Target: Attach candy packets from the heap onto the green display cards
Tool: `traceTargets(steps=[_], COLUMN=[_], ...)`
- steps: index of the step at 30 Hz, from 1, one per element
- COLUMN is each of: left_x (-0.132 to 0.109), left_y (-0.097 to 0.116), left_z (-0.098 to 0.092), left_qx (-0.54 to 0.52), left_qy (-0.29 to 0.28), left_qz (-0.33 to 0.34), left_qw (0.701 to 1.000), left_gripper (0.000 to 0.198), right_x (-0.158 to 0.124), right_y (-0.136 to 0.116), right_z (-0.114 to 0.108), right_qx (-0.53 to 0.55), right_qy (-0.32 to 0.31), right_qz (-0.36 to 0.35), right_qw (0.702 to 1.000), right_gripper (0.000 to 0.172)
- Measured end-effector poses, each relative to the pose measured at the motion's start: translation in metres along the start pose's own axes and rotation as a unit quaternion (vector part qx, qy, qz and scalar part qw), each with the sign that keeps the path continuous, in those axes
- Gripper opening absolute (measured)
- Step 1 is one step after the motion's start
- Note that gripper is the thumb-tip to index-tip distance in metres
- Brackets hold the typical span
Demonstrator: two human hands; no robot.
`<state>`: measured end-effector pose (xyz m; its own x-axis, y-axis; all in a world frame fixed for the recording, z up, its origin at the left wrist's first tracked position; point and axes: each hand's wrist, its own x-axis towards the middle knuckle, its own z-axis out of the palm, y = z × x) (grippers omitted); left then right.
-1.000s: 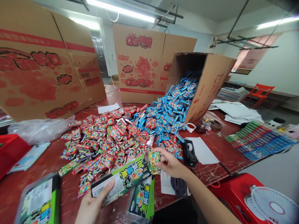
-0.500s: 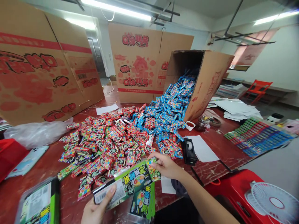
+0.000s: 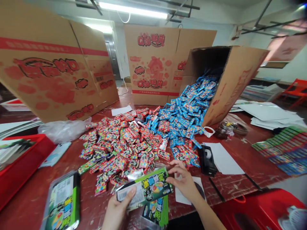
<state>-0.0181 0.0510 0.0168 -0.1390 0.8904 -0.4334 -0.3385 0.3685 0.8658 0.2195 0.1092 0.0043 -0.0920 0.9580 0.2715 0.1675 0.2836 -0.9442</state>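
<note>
My left hand (image 3: 118,209) grips a flat black-and-green candy package (image 3: 155,187) by its left end, thumb over the white barcode label. At the package's right end is my right hand (image 3: 183,182), fingers apart and curved; its thumb is close to the edge, and I cannot tell if it touches. Below lies a stack of similar green packages (image 3: 157,210), partly covered by the held one. Beyond my hands spreads a heap of small red candy packets (image 3: 124,137). Blue packets (image 3: 189,111) spill from a tipped cardboard box (image 3: 240,73).
More green packages in clear plastic (image 3: 62,201) lie at left, beside a red bin (image 3: 28,169) and a phone (image 3: 56,155). A black tape dispenser (image 3: 208,161), white paper (image 3: 225,158) and a small cup (image 3: 209,131) sit right. Large cartons (image 3: 153,64) stand behind.
My right hand has let go of the small green piece at the package's right end, and its fingers have spread. The view has turned left.
</note>
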Motion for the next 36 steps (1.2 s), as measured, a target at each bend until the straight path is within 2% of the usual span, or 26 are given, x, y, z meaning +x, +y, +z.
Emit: traceTargets(steps=[3,5,7,8,9,10,11,12,13,14,16,18,22,26,29,33,36], left_x=[0.001,0.0,-0.003,-0.005,-0.007,-0.009,-0.011,-0.012,-0.014,-0.016,-0.018,-0.019,-0.017,-0.013,-0.013,-0.012,-0.01], left_y=[-0.005,-0.005,0.001,0.007,0.014,0.023,0.031,0.039,0.045,0.05,0.052,0.048,0.038,0.038,0.038,0.034,0.034], left_z=[0.001,-0.003,-0.012,-0.017,-0.022,-0.026,-0.028,-0.028,-0.025,-0.019,-0.005,0.008,0.019,0.02,0.02,0.02,0.013], left_qx=[-0.025,-0.016,0.053,0.122,0.207,0.313,0.425,0.507,0.553,0.579,0.592,0.583,0.553,0.544,0.519,0.458,0.454], left_qy=[0.008,-0.008,-0.008,0.03,0.082,0.163,0.24,0.264,0.219,0.139,-0.021,-0.107,-0.16,-0.19,-0.198,-0.193,-0.19], left_qz=[0.006,0.004,0.035,0.075,0.128,0.194,0.241,0.281,0.311,0.316,0.277,0.219,0.193,0.19,0.173,0.147,0.143], left_qw=[1.0,1.0,0.998,0.989,0.966,0.915,0.839,0.771,0.741,0.738,0.757,0.775,0.795,0.795,0.813,0.855,0.859], left_gripper=[0.044,0.044,0.049,0.053,0.058,0.064,0.07,0.073,0.068,0.058,0.038,0.031,0.03,0.03,0.033,0.037,0.037], right_x=[-0.001,0.001,0.003,0.002,0.001,-0.002,-0.005,-0.008,-0.012,-0.016,-0.022,-0.026,-0.028,-0.027,-0.027,-0.028,-0.024], right_y=[0.003,0.002,-0.003,-0.007,-0.011,-0.016,-0.022,-0.027,-0.031,-0.035,-0.04,-0.043,-0.041,-0.034,-0.029,-0.031,-0.038], right_z=[0.005,0.008,0.01,0.009,0.009,0.009,0.009,0.009,0.01,0.011,0.013,0.011,0.002,-0.003,0.001,0.012,0.019], right_qx=[0.072,0.136,0.189,0.206,0.218,0.225,0.23,0.231,0.232,0.234,0.236,0.232,0.228,0.208,0.207,0.161,0.094], right_qy=[-0.048,-0.076,-0.098,-0.107,-0.115,-0.122,-0.128,-0.135,-0.144,-0.154,-0.178,-0.198,-0.228,-0.251,-0.225,-0.146,-0.176], right_qz=[0.056,0.106,0.133,0.136,0.134,0.133,0.133,0.135,0.136,0.136,0.138,0.141,0.155,0.164,0.173,0.094,0.031], right_qw=[0.995,0.982,0.968,0.963,0.96,0.958,0.956,0.954,0.952,0.95,0.945,0.942,0.934,0.931,0.936,0.972,0.979], right_gripper=[0.03,0.033,0.035,0.038,0.04,0.042,0.043,0.044,0.045,0.046,0.047,0.045,0.043,0.035,0.032,0.022,0.018])
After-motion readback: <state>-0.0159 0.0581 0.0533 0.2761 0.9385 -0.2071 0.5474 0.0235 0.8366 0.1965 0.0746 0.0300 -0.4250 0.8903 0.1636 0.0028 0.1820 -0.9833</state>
